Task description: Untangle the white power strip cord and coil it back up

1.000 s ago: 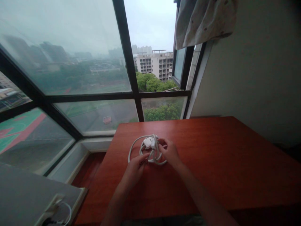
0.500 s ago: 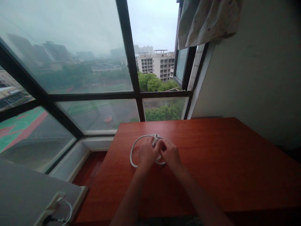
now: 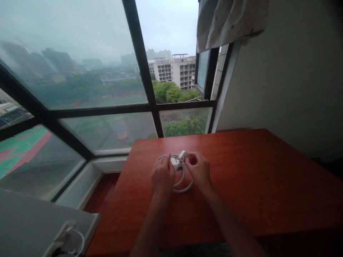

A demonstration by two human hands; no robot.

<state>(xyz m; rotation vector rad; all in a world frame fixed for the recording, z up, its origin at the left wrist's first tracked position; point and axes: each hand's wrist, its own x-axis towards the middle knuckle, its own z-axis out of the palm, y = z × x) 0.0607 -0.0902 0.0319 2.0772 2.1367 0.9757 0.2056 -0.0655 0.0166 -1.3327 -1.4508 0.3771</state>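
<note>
A white power strip (image 3: 175, 162) lies between my hands over the wooden table, partly covered by my fingers and by its cable. The white cable (image 3: 183, 190) loops around it and down toward me on the tabletop. My left hand (image 3: 163, 175) is closed at the left side, its fingertips on the cable beside the strip. My right hand (image 3: 198, 168) pinches at the white plug (image 3: 183, 155), which sits just above the strip's right end. Exactly how the fingertips grip is partly hidden.
The reddish-brown table (image 3: 241, 178) stretches to the right and toward me. Beyond it are dark-framed windows (image 3: 154, 107), with a curtain (image 3: 230, 25) at upper right. A wall outlet with a white cord (image 3: 80, 237) is at lower left.
My hands have moved apart, the left leftward and the right slightly rightward. The strip and plug now show between them, and the wide cable loop at left has drawn in.
</note>
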